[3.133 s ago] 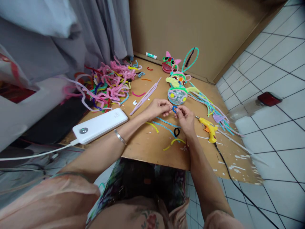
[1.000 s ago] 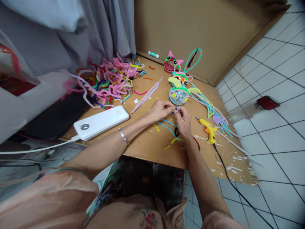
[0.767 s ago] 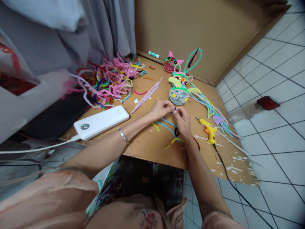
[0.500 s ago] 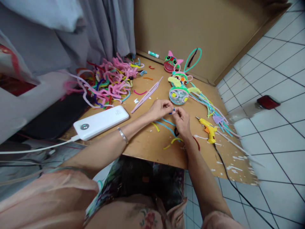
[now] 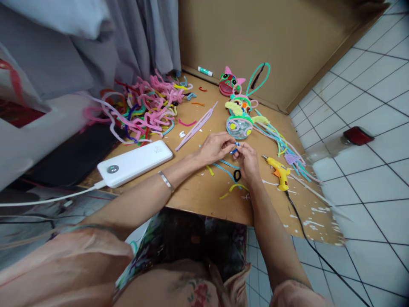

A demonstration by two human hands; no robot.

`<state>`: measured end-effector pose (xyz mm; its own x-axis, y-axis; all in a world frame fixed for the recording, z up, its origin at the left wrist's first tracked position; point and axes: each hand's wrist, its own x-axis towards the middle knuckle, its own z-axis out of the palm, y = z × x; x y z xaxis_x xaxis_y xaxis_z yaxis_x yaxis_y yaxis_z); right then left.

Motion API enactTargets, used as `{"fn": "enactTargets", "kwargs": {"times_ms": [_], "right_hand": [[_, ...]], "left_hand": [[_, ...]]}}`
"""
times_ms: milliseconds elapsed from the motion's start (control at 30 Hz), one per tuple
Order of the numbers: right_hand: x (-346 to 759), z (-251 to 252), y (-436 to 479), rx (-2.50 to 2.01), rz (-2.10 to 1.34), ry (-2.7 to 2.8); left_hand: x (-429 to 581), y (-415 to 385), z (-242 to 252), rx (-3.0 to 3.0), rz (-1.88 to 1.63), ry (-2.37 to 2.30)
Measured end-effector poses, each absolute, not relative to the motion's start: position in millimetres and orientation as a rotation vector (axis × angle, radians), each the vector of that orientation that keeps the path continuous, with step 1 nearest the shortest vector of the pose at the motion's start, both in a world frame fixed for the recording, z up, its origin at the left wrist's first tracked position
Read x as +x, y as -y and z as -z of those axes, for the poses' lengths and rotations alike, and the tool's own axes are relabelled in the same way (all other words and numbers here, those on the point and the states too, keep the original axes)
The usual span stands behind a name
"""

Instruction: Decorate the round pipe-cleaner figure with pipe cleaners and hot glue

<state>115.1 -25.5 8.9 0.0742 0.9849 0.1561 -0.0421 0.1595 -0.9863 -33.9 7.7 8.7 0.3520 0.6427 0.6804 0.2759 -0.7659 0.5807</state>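
Note:
My left hand [image 5: 217,146] and my right hand [image 5: 248,158] meet over the table, fingertips pinched on a small piece of blue pipe cleaner [image 5: 234,149]. Part of that blue piece is hidden by my fingers. Just beyond them stands a clear round figure [image 5: 239,128] trimmed with green, pink and yellow pipe cleaners. Below my hands lie light blue pipe cleaners [image 5: 227,170], a small black ring [image 5: 237,175] close to my right wrist, and a bent yellow pipe cleaner [image 5: 234,189].
A yellow glue gun [image 5: 279,174] lies to the right, its black cord running off the table. At left are a white power bank [image 5: 136,163] and a tangled heap of pipe cleaners [image 5: 150,106]. A pink-eared figure [image 5: 228,83] and a glue stick [image 5: 205,71] sit at the back.
My right hand has shifted slightly right and turned, so more of the blue pipe cleaner and the black ring shows. My left hand has moved only slightly.

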Motion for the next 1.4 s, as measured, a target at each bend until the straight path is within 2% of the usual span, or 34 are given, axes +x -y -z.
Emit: {"fn": "enactTargets", "kwargs": {"times_ms": [367, 833, 1167, 1400], "right_hand": [[107.9, -7.2, 31.8, -1.197, -0.865, 1.37], [110.4, -10.1, 30.4, -1.213, -0.894, 1.299], [106.6, -13.4, 37.9, -1.281, -0.697, 1.49], [107.2, -11.0, 31.5, -1.198, -0.909, 1.341]], "left_hand": [[-36.4, -10.9, -1.9, 2.627, -1.324, -0.849], [-37.6, -6.5, -15.7, 2.225, -1.307, -0.836], [-37.1, -7.2, -9.4, 2.393, -1.34, -0.805], [-34.0, -7.8, -14.3, 2.074, -1.343, -0.958]]}}
